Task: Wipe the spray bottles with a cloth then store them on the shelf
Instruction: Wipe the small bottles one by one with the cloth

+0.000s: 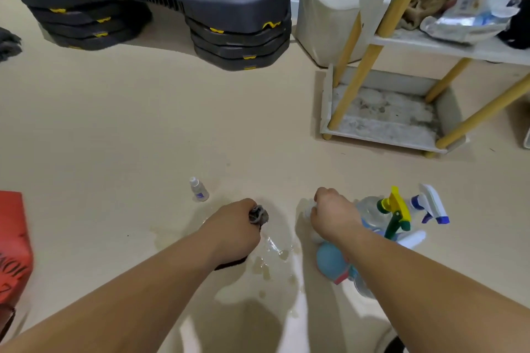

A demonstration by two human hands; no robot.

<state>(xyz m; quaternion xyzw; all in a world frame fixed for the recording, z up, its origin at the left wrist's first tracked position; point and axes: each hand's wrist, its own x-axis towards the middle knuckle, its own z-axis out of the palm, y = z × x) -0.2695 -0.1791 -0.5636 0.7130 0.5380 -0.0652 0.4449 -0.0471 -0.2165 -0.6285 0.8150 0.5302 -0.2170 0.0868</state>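
Observation:
My left hand (239, 228) grips a bunched dark cloth (258, 215) low over the wet floor. My right hand (332, 213) is curled round the top of a white bottle (314, 233) that it mostly hides. Just right of that hand stand a clear bottle with a yellow and green trigger (394, 213), a white and blue trigger sprayer (430, 203) and a blue bottle (331, 259) under my forearm. A small clear bottle (198, 189) stands apart on the floor beyond my left hand. The white shelf unit (384, 129) with yellow legs stands at the far right.
Puddles (272, 255) of liquid spread on the beige floor between my arms. A black step platform (160, 6) sits at the back left, a white bin (327, 17) beside the shelf. The middle shelf holds a rag and wipe packs (470, 14). A red bag (13, 249) lies at left.

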